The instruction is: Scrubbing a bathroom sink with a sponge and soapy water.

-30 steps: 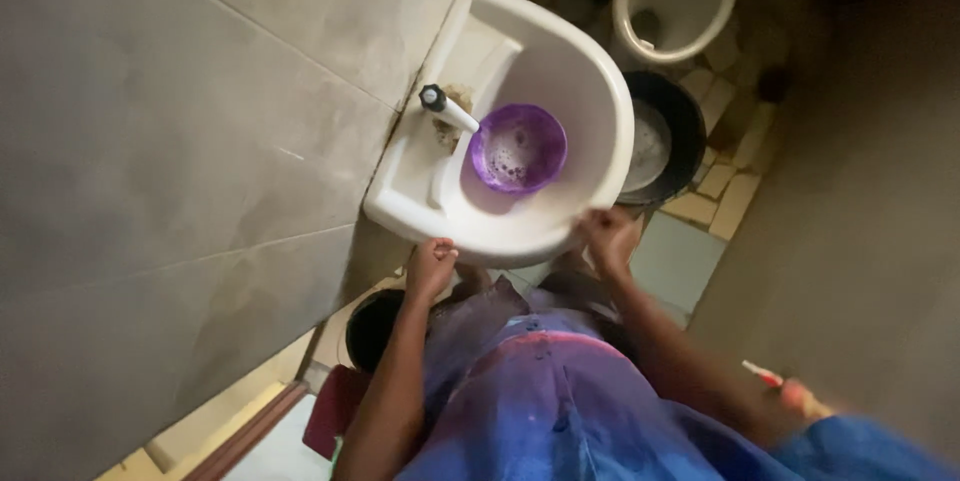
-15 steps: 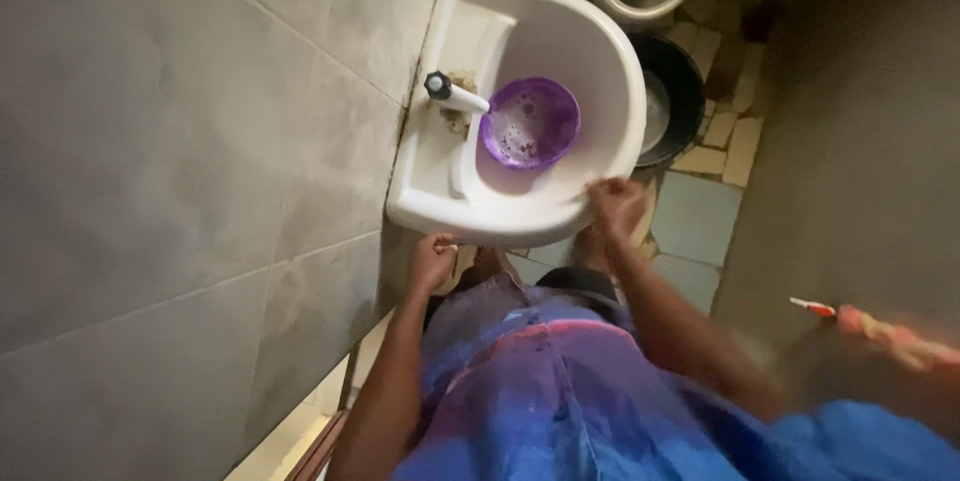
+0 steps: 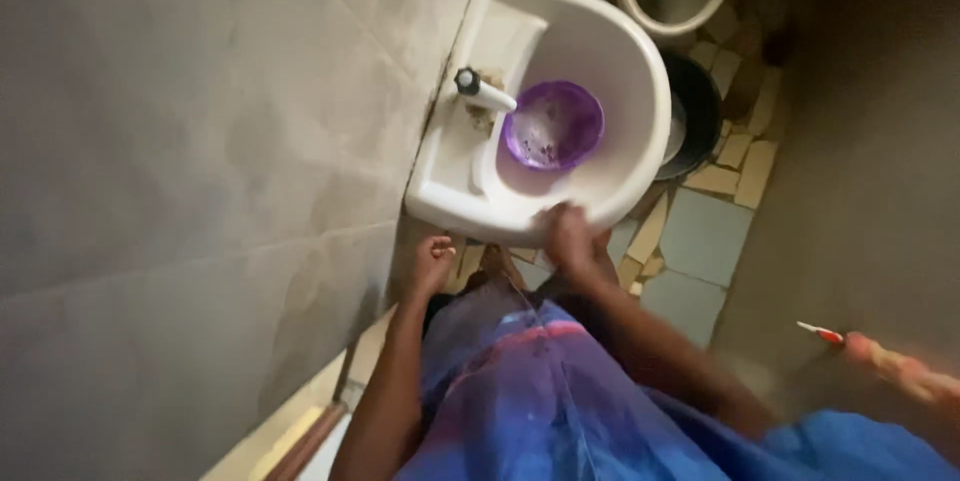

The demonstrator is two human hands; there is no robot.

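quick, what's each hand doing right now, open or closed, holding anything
left hand: curled closed just below the sink rim, nothing visible in it.
right hand: resting on the sink's front rim, blurred; cannot tell if it is open or closed.

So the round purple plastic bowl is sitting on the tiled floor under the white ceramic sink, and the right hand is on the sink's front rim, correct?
Not quite. The head view shows the round purple plastic bowl sitting inside the basin of the white ceramic sink, below the tap, not on the floor. The rest holds: the right hand is on the sink's front rim.
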